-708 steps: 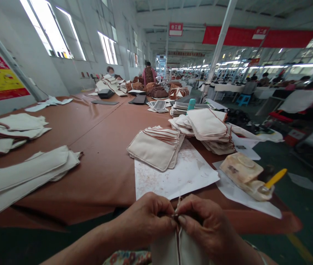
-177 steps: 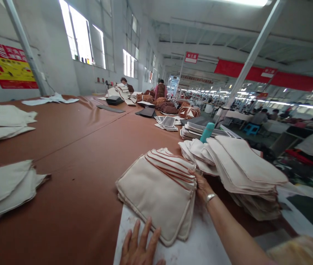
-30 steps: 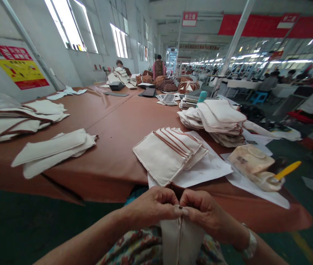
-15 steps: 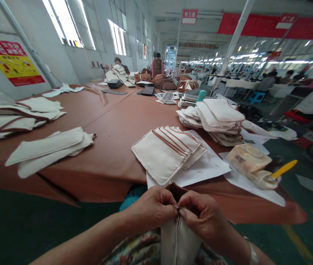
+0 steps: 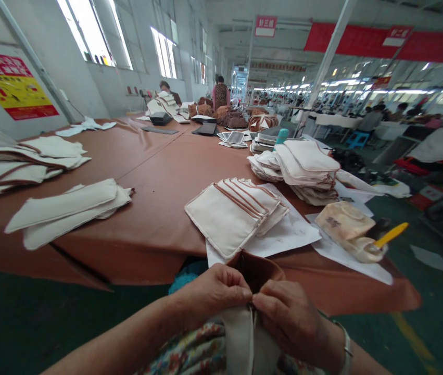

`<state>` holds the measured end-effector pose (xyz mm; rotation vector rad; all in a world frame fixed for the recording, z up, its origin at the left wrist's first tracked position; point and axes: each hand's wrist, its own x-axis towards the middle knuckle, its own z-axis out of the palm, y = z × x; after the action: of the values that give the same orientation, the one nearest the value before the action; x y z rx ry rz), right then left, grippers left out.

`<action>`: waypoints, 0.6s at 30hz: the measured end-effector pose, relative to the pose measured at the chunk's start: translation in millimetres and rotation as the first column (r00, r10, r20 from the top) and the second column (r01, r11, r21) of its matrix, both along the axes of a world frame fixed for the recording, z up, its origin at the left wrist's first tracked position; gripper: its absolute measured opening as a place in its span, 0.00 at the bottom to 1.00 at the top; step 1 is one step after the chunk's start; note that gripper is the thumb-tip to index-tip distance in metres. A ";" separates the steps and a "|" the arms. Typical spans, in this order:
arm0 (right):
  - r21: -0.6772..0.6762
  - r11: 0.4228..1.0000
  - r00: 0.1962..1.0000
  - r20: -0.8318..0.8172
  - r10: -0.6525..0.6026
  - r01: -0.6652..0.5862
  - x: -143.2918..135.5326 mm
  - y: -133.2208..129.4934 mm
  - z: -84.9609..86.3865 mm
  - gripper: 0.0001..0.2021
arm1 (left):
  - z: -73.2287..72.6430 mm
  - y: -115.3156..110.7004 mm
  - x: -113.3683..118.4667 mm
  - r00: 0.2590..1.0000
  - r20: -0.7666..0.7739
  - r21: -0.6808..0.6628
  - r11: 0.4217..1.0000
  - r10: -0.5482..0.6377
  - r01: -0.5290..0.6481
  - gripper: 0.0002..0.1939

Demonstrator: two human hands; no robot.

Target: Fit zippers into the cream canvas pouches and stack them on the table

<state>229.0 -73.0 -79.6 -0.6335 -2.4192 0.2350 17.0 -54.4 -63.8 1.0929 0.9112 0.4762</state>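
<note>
My left hand (image 5: 219, 289) and my right hand (image 5: 293, 312) meet at the front of the table, thumbs and fingers pinched at the seam of a cream-and-brown sewn pouch (image 5: 239, 338). Its cream sides hang down over my lap, and its brown inner face opens upward behind my fingers. The edge under my fingertips is mostly covered. Just beyond lies a fanned stack of cream pieces with brown edges (image 5: 225, 219), partly on white paper (image 5: 299, 234). My right wrist wears a bracelet.
The brown-covered table (image 5: 159, 177) stretches far ahead. On the left lie long cream pieces (image 5: 68, 208); on the right, a taller cream pile (image 5: 307, 161) and a cut-open plastic jug (image 5: 344, 224) with a yellow handle (image 5: 391, 234). A person (image 5: 221, 94) stands at the far end.
The pouch's brown opening now spreads wider behind my hands. My right hand has turned, its knuckles more over the seam, and both hands still pinch the edge. The view has shifted slightly.
</note>
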 end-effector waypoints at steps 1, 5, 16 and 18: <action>-0.042 0.999 0.999 -0.043 -0.012 0.010 1.1 -2.8 -0.1 0.10 | 1.5 -1.4 -0.7 0.999 -0.024 0.045 0.999 -0.027 0.028 0.21; -0.433 0.898 0.961 -0.209 -0.182 0.076 6.5 -12.3 3.4 0.09 | 14.8 -7.1 -4.1 0.979 -0.183 0.264 0.956 -0.085 0.132 0.15; -0.805 0.590 0.986 -0.141 -0.091 -0.061 -1.7 -12.3 44.8 0.15 | 38.4 -21.7 -5.9 0.929 -0.366 0.597 0.755 -0.045 0.271 0.07; -0.784 0.619 0.986 -0.136 -0.095 -0.048 -3.1 -13.5 42.9 0.12 | 38.7 -24.5 -6.1 0.935 -0.355 0.627 0.736 -0.023 0.256 0.07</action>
<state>226.0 -86.5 -36.7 -0.9664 -2.0512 1.3480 10.9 -78.9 -25.0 1.9406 0.9547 0.5166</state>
